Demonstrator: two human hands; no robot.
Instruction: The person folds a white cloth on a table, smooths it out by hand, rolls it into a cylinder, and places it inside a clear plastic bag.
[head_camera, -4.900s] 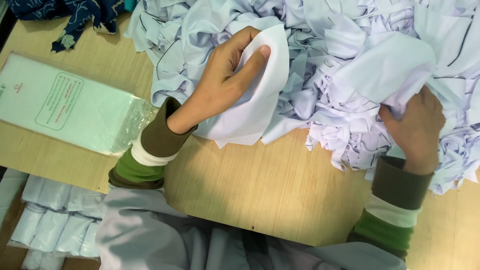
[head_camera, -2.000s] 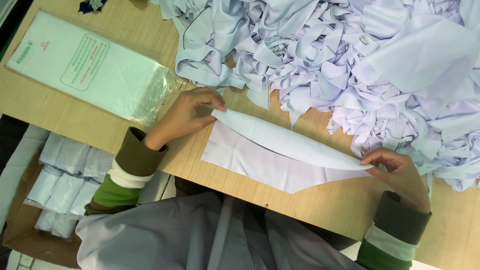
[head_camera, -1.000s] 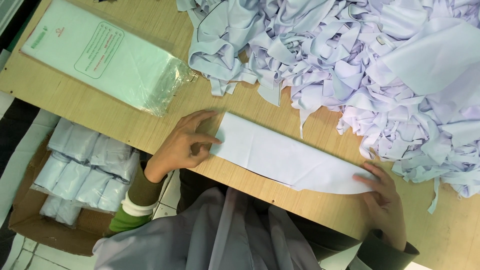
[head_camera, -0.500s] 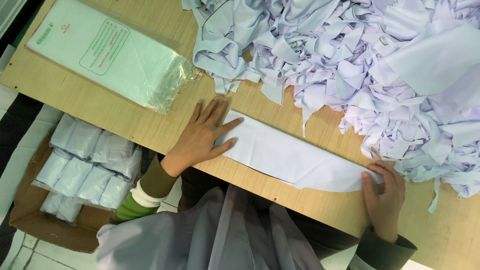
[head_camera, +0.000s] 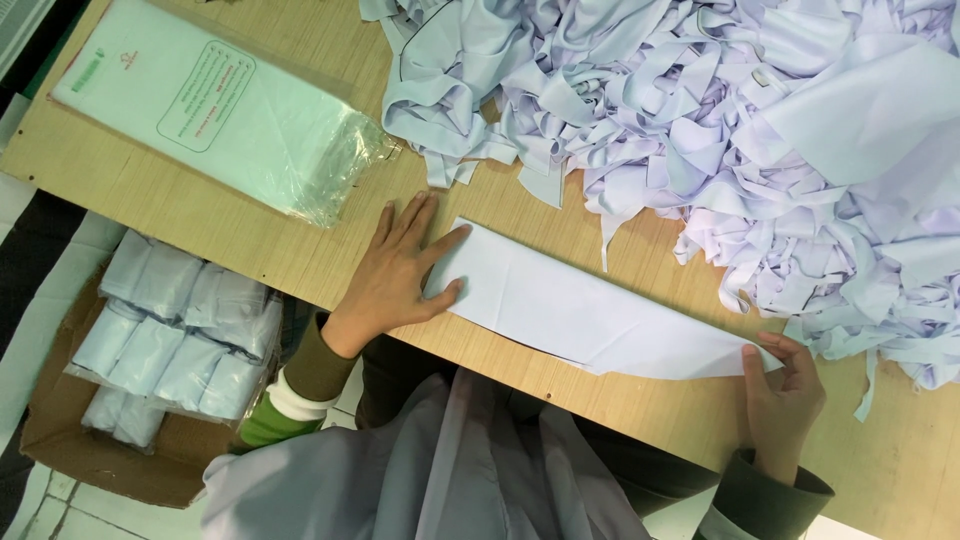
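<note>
on the wooden table (head_camera: 200, 215), seen from the head camera, a folded white cloth piece (head_camera: 580, 310) lies flat as a long band along the near edge, running from the left hand (head_camera: 400, 270) to the right hand (head_camera: 785, 385). the left hand is spread flat, fingers apart, pressing the cloth's squared left end. the right hand lies open too, fingertips on the tapering right tip, gripping nothing. just beyond the band, a big heap of white fabric (head_camera: 720, 120) covers the far right of the table, with loose strips hanging close to the cloth without clearly touching it. a clear plastic bag with a pale insert (head_camera: 210, 120) lies at the far left, apart from the hands. below the table edge, a cardboard box of packed white bundles (head_camera: 170, 340) sits on the floor. judging from this, the fold is being pressed flat; the next move would call for keeping both ends pinned so the edges stay aligned while the band is folded shorter.
</note>
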